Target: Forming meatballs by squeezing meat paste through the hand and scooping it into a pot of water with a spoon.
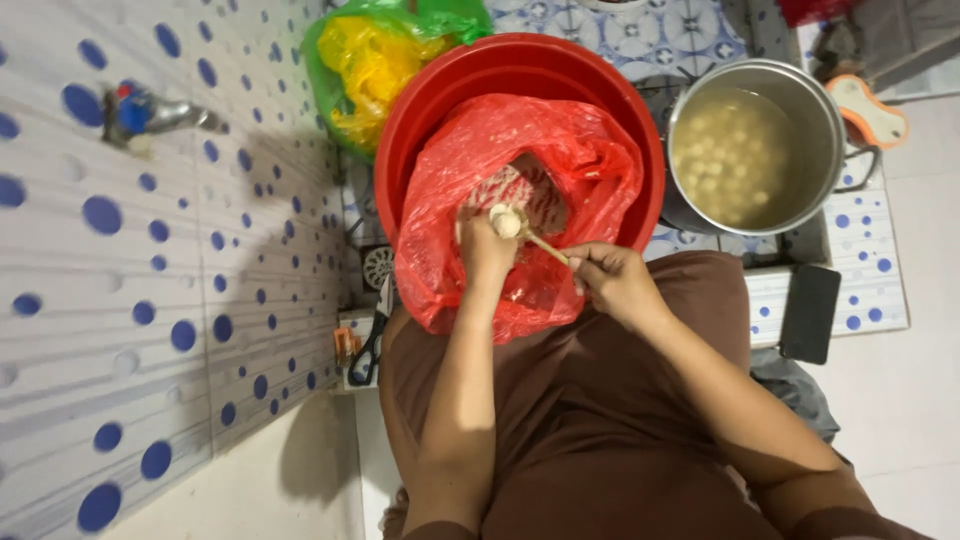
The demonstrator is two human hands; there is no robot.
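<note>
- My left hand [487,245] is curled over the open mouth of the red plastic bag [470,150], its fingers folded around a small pale ball of paste [505,222] at the fingertips.
- My right hand [612,280] is closed in a pinch on the handle end of a thin wooden spoon [545,247]; the spoon's bowl meets the pale ball just beside my left fingers.
- The red bag is crumpled and glossy, sitting inside a round red basin [520,60], and its lower edge spills over the basin's rim onto my lap. Through its opening I see a pink and whitish mass, though I cannot tell exactly what it is.
- Beyond the basin, against the wall, lies a green plastic bag [330,70] with a yellow bag [375,65] bunched inside it.
- To the right of the basin stands a round metal pot [830,130] holding cloudy liquid with many small pale balls in it. It is close to the basin, and I cannot tell whether they touch.
- A flat black rectangular object [810,312] lies on the tiled ledge near my right arm.
- Black-handled scissors [370,350] lie on the floor at my left, beside a round drain cover [378,266].
- The wall at my left is white tile with blue dots, with a metal tap [150,115] bearing a blue handle sticking out of it.
- I am wearing brown clothing [590,420].
</note>
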